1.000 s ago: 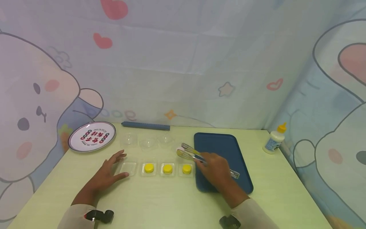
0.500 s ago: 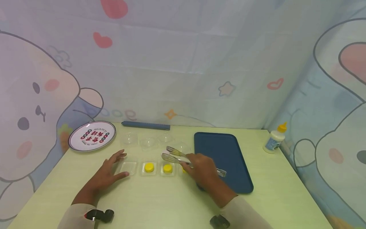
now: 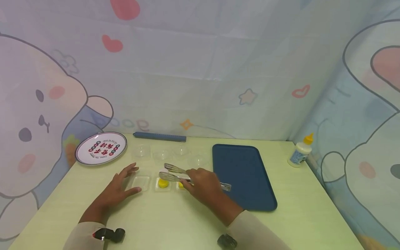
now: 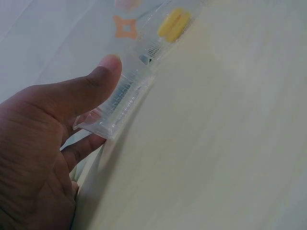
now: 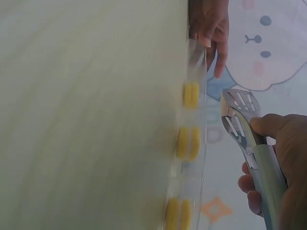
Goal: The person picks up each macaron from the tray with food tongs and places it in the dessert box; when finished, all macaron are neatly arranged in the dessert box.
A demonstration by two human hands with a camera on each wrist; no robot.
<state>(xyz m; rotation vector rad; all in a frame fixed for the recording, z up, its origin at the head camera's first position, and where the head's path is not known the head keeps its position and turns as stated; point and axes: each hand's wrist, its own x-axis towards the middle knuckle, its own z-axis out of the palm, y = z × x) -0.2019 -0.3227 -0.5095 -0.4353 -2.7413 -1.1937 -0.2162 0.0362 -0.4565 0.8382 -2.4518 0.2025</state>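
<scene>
Tongs (image 5: 252, 134) in right hand's fingers (image 5: 254, 201), right hand (image 3: 204, 185) leftward-reaching, pale piece (image 5: 226, 110) between tips; clear plastic box (image 3: 140, 183) farther toward table's left edge (image 3: 47, 205), nearer left hand (image 3: 117, 191), fingers wide.

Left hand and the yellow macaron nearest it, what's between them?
An empty clear plastic container lies between the left hand and that yellow macaron; this shows in the head view.
</scene>
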